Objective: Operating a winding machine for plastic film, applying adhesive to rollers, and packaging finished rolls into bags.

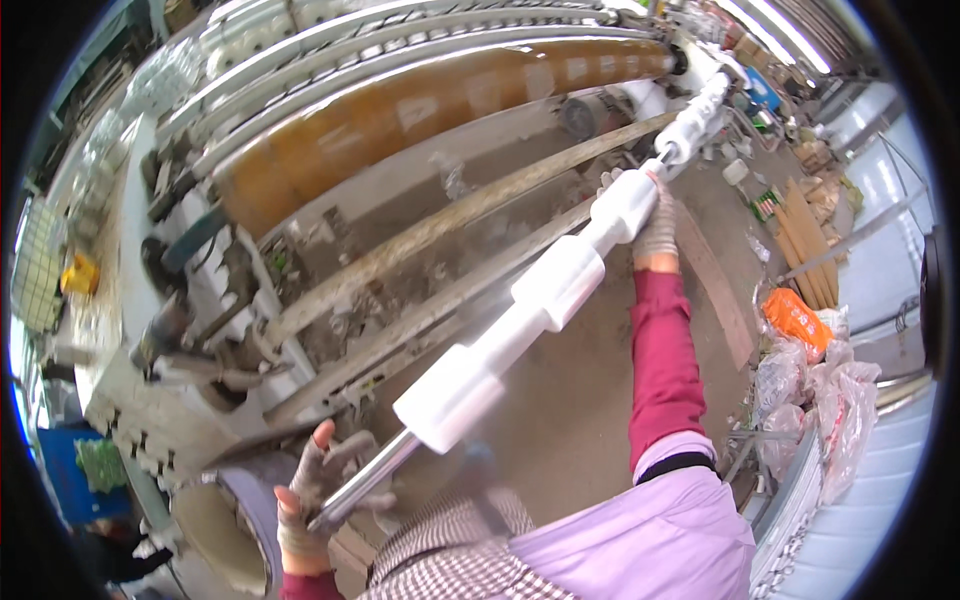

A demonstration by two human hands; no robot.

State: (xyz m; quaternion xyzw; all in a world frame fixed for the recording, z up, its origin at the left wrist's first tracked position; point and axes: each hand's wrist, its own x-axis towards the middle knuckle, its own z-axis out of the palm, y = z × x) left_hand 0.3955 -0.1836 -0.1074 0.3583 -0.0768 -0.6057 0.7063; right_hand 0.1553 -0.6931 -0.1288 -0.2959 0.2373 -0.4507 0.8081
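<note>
A long metal rod (365, 483) runs slantwise across the view, with several white rolls (558, 283) of stepped thickness on it. At its near lower end, my left hand (325, 475), in a pale glove with bare fingertips, cradles the bare rod. The thumb and a finger stick up beside the rod. Farther up, my right hand (655, 228), similarly gloved, grips a white roll near the far end from the right side, its fingers partly hidden behind. Beyond it, more white rolls (695, 120) continue along the same line.
A machine with a long brown roller (430, 115) stretches along the left and far side. Wooden beams (470, 210) lie before it. Plastic bags (800, 390), an orange bag (797, 320) and wooden boards (803, 245) lie at right. A round tube-like container (225, 535) stands near my left hand.
</note>
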